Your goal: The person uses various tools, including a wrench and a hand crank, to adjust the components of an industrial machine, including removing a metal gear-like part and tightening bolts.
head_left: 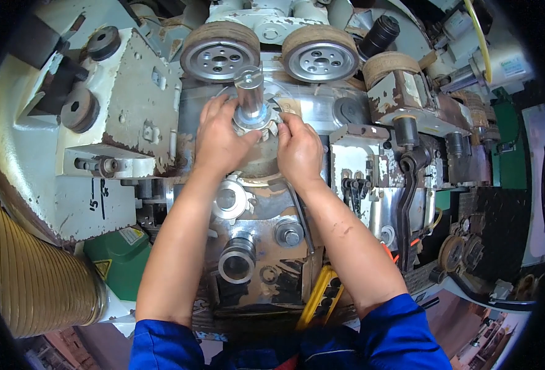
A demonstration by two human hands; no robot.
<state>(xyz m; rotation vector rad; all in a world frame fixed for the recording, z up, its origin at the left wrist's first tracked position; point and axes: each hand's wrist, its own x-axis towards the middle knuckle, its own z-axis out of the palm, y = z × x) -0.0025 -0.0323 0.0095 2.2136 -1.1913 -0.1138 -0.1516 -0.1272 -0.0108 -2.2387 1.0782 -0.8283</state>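
At far centre, round the upright shaft: toothed cutter, held from both sides. Left grip curls round its left side; right grip pinches the right edge, how tightly I can't tell. I'd keep it level, off the cutting edges.

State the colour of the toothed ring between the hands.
The toothed ring is silver; the head view shows it.

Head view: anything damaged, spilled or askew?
Yes: paint is chipped on the pale left housing and pale right bracket, baring brownish patches. Brown residue, perhaps dust buildup, lies below the upright spindle. I see no obvious liquid spill. Whether the toothed cutter sits square, I can't tell.
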